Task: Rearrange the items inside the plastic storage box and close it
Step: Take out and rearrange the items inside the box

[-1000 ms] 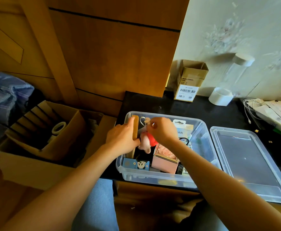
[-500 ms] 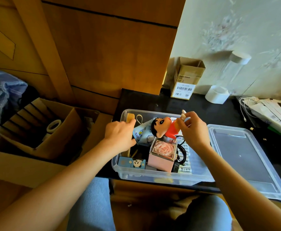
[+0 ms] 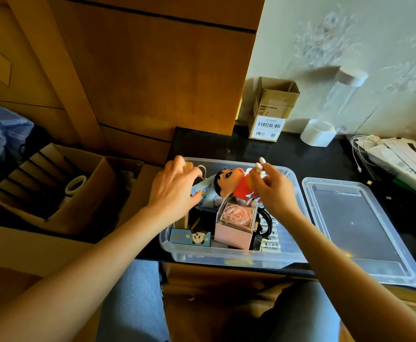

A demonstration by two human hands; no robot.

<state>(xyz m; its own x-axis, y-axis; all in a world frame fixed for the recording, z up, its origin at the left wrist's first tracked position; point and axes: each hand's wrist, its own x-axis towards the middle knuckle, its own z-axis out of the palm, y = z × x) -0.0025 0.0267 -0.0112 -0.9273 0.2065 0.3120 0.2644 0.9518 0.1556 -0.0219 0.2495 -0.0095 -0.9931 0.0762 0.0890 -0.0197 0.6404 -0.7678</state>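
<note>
A clear plastic storage box (image 3: 226, 257) stands open at the front edge of the black table. My right hand (image 3: 273, 191) grips a cartoon doll (image 3: 229, 183) in a red shirt by its legs and holds it tilted above the box. My left hand (image 3: 174, 188) hovers over the box's left end, fingers spread and relaxed, above a wooden piece (image 3: 189, 166) and a printed light-blue pouch (image 3: 208, 195). Inside lie a pink rose gift box (image 3: 236, 225), a blue panda box (image 3: 192, 239) and battery packs (image 3: 271, 240). The clear lid (image 3: 357, 230) lies flat to the right.
A small open cardboard carton (image 3: 271, 112), a white tape roll (image 3: 318, 133) and a clear tube stand at the back wall. White cables (image 3: 362, 149) and papers lie far right. A large cardboard box (image 3: 41, 201) with dividers sits to the left, below the table.
My right hand lifted the doll out of the box's middle and swung it right and up. My left hand let go of the wooden piece and opened above it.
</note>
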